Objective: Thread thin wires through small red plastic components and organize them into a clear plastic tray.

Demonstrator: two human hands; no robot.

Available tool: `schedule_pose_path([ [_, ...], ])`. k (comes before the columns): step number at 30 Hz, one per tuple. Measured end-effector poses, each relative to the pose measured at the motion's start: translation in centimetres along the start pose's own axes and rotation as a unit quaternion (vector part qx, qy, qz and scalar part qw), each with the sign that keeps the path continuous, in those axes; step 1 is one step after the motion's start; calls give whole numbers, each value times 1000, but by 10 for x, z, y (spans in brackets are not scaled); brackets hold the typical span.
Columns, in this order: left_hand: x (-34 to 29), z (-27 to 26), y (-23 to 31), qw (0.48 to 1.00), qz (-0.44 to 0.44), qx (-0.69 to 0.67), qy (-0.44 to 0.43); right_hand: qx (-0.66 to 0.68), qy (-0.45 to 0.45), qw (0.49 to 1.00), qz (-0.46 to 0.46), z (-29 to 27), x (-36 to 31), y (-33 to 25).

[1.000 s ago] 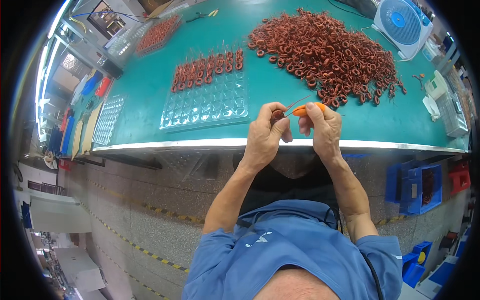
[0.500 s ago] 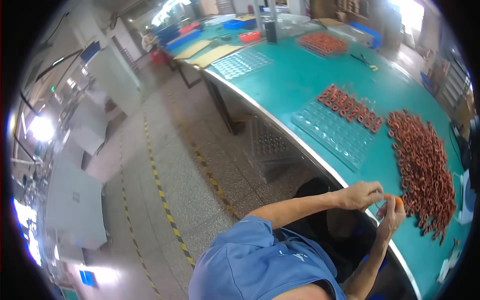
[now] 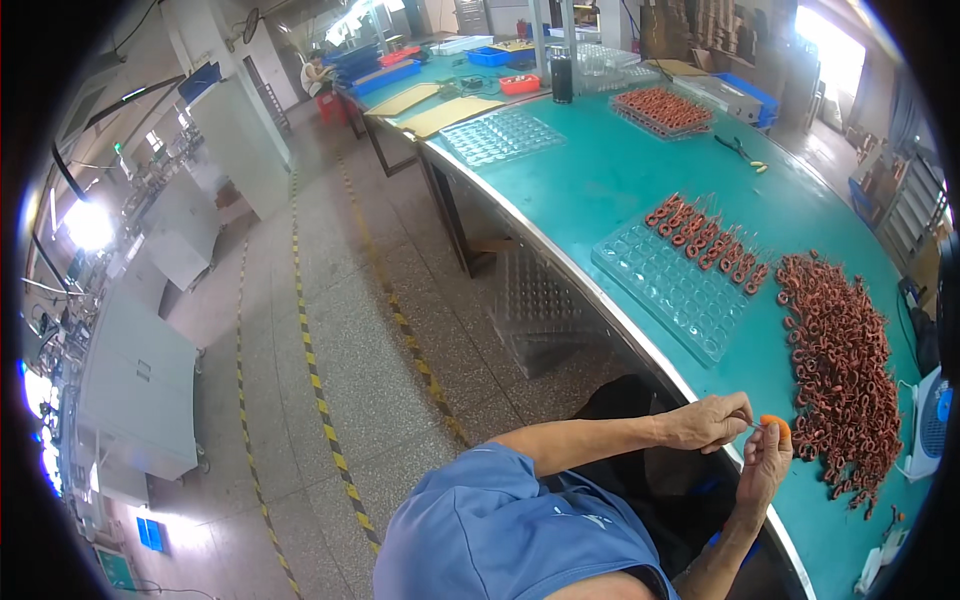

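Note:
At the bench edge, my left hand is closed in a pinch, its fingertips close to my right hand. A thin, wire-like piece seems to run between the two hands, too small to make out. My right hand is closed with thumb and fingers together, and an orange cover shows at its fingertips. Whatever lies inside that pinch is hidden. Right beside the hands is a large pile of reddish-brown ring coils with wire ends. Beyond them sits a clear plastic tray with round pockets, its far rows holding ring coils.
Another filled tray, pliers and an empty-pocketed clear tray lie farther along the green bench. A small blue-and-white fan stands at the right. Stacked trays sit beneath the bench. Someone sits far off.
The view has shifted slightly, so the bench things appear lower. My left fingertips have drawn a little away from the orange cover; both hands remain closed close together.

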State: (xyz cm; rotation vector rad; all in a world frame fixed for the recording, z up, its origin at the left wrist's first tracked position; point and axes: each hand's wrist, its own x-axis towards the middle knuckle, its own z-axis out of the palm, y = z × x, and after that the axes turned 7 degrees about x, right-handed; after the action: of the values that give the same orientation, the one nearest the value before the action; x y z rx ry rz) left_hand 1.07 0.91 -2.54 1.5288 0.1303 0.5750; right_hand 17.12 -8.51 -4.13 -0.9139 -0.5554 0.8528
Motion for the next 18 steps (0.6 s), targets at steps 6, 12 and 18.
schedule_pose_path([
  [6, -1, 13, -7, 983, -52, -164, 61, -46, -24, 994, -96, -3, -4, 17],
  [12, -1, 3, -3, 993, -42, 17, 108, -126, 73, 983, -114, 5, -19, 9],
  [18, 12, 9, -7, 912, 66, 403, 38, -120, 30, 991, -57, 7, -23, 9],
])
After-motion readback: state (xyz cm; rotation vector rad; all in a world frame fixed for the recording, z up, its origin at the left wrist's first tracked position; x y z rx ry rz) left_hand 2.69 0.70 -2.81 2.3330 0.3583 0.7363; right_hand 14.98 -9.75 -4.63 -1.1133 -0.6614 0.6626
